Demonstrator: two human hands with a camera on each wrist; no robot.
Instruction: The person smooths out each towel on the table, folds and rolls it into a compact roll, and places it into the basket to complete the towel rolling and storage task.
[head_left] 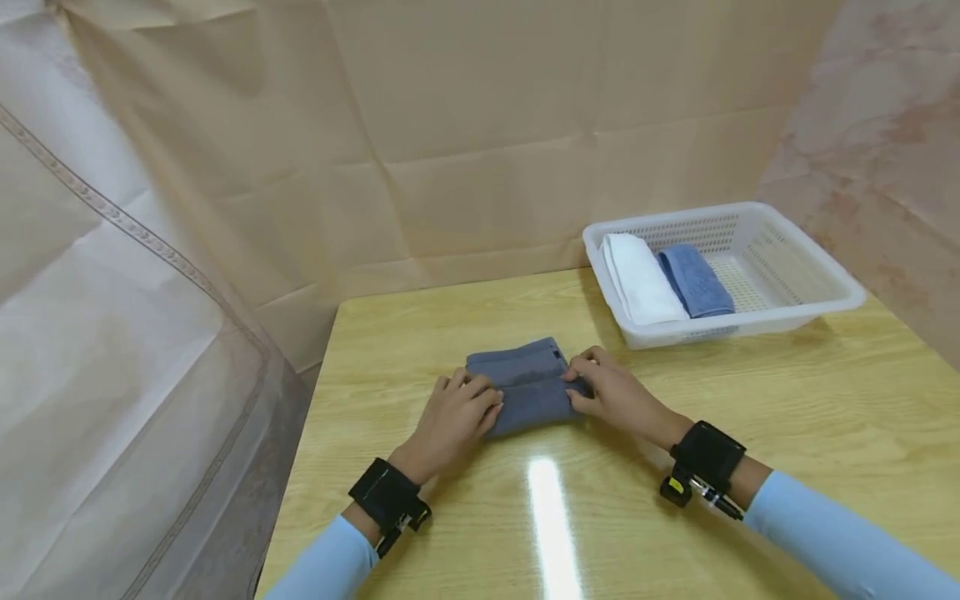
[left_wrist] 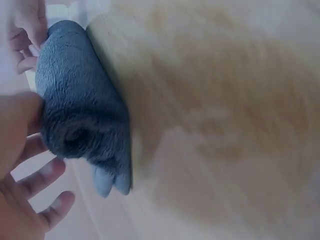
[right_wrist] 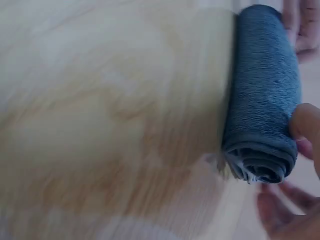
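A blue-grey towel [head_left: 534, 402] lies on the table, its near part rolled up and its far part still flat, with a small dark tag near the far right corner. My left hand [head_left: 456, 417] grips the left end of the roll, and my right hand [head_left: 617, 395] pinches the right end between thumb and fingers. Spiral layers show at the end of the rolled towel [left_wrist: 75, 85] in the left wrist view. From the right wrist, the same towel [right_wrist: 262, 85] appears as a thick roll with the thumb pressed on its side.
At the back right of the wooden table [head_left: 420, 533] stands a white perforated plastic basket [head_left: 780, 318]. Inside it a folded white towel [head_left: 642, 279] lies beside a folded blue towel [head_left: 696, 281]. Beige cloth [head_left: 465, 150] hangs behind the table, and pale fabric [head_left: 112, 350] hangs on the left.
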